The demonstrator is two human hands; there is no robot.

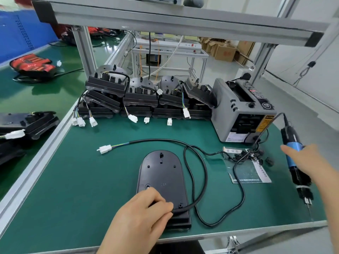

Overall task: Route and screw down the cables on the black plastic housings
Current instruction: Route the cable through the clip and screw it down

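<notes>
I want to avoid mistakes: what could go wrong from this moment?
The cable lies in loose loops beside the housing; it may snag when the right hand lifts the electric screwdriver. The left hand pins the cable only at the housing's near end, so it could slip during screwing.

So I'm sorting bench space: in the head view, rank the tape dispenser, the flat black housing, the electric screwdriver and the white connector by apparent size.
1. Tape dispenser and housing: alike; housing is nearer, so unsure.
2. Screwdriver.
3. Connector.
</notes>
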